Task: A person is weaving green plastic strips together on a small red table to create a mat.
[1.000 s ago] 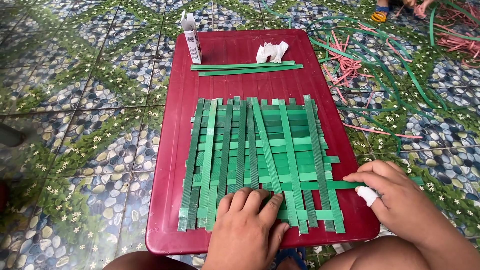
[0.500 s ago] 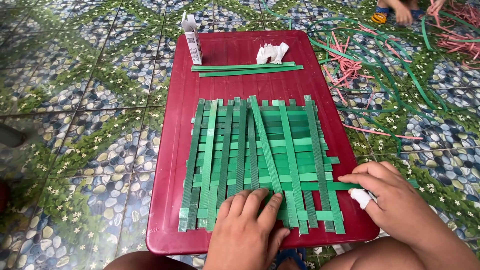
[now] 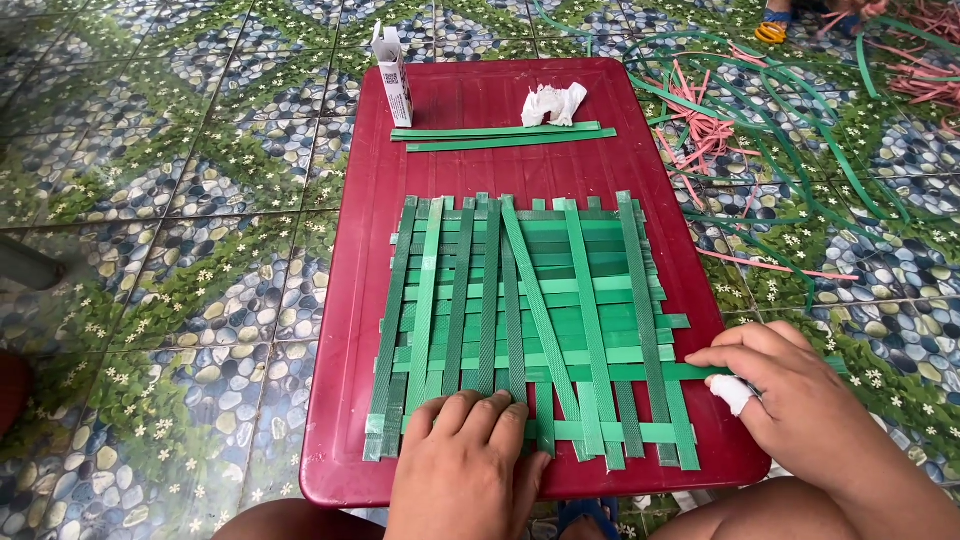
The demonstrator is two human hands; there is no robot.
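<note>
R hand (image 3: 790,400) pulled strip (image 3: 640,372) further right, L hand (image 3: 470,455) still pressing mat (image 3: 520,320)

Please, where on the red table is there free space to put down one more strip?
Bare red table shows left of the woven green mat, and between the mat and the two loose strips. The near edge is crowded by the left hand and right hand.

Bright, even daylight with soft, faint shadows, a mild sheen on the red tray (image 3: 360,300), and sharp focus throughout.
</note>
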